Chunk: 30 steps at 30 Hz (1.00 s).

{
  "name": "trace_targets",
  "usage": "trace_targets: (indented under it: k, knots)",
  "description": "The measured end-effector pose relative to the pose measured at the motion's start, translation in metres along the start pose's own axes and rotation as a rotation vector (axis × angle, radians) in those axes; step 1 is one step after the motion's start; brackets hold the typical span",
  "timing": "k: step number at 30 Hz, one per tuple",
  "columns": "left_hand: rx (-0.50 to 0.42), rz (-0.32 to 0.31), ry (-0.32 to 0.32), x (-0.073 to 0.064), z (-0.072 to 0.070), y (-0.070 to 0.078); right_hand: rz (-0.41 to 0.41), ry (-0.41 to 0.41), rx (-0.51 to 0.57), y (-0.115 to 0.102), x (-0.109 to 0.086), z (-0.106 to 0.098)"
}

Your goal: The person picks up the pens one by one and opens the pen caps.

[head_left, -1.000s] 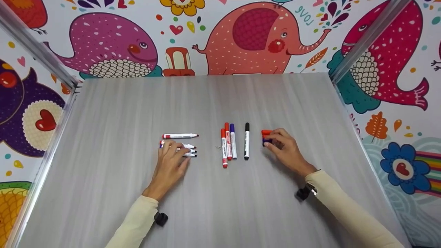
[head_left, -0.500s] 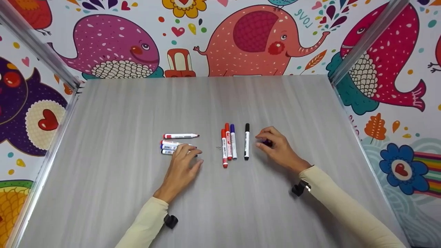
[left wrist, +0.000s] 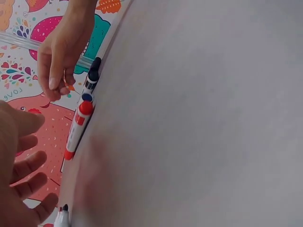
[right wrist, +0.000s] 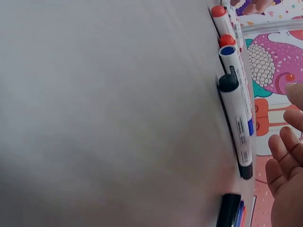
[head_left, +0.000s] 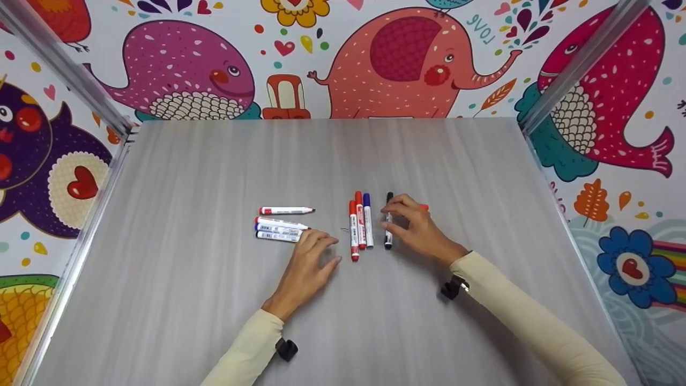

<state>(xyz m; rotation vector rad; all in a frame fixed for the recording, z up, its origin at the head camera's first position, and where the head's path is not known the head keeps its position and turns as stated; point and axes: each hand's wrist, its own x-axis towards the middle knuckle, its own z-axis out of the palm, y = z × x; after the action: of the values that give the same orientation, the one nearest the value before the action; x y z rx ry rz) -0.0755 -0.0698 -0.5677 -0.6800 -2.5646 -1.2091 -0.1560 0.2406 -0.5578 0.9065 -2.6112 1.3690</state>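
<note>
In the head view my right hand [head_left: 420, 230] hovers over the black marker [head_left: 388, 240], fingers loosely bent. The right wrist view shows that marker [right wrist: 235, 118] lying on the table, apart from the fingers [right wrist: 284, 158]. Just left of it lie a blue marker [head_left: 367, 220] and two red markers [head_left: 353, 230], all capped. My left hand [head_left: 305, 271] is held between these and the uncapped markers, fingers spread and holding nothing. One uncapped marker [head_left: 286, 210] lies apart; several more [head_left: 278, 228] lie together, their tips partly hidden by the left hand.
Loose caps lie right of the black marker, mostly hidden by my right hand: a red cap [head_left: 424, 207] shows in the head view, a black cap [right wrist: 229, 210] in the right wrist view. Printed walls and metal posts border the grey table [head_left: 214, 161].
My left hand has moved right, off the uncapped markers. My right hand has left the loose caps and shifted left, over the black marker. The markers have stayed on the table.
</note>
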Motion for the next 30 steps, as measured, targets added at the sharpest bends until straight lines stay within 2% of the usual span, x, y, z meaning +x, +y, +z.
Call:
trace_targets:
  k: [6, 12, 20, 26, 30]
  knots:
    - [-0.018, -0.017, -0.03, -0.001, 0.01, 0.006, -0.023, -0.027, -0.013, 0.0, 0.008, 0.009]
    - [-0.042, -0.052, -0.011, -0.003, 0.018, 0.01, -0.02, -0.034, -0.048, 0.001, 0.017, 0.017]
    - [-0.058, -0.091, 0.007, -0.003, 0.031, 0.015, -0.069, -0.011, -0.093, 0.006, 0.032, 0.029]
    - [-0.048, -0.104, 0.032, -0.003, 0.038, 0.016, -0.038, -0.046, -0.099, 0.009, 0.038, 0.033]
    - [-0.072, -0.129, 0.024, -0.002, 0.043, 0.018, -0.025, -0.073, -0.114, 0.011, 0.043, 0.036]
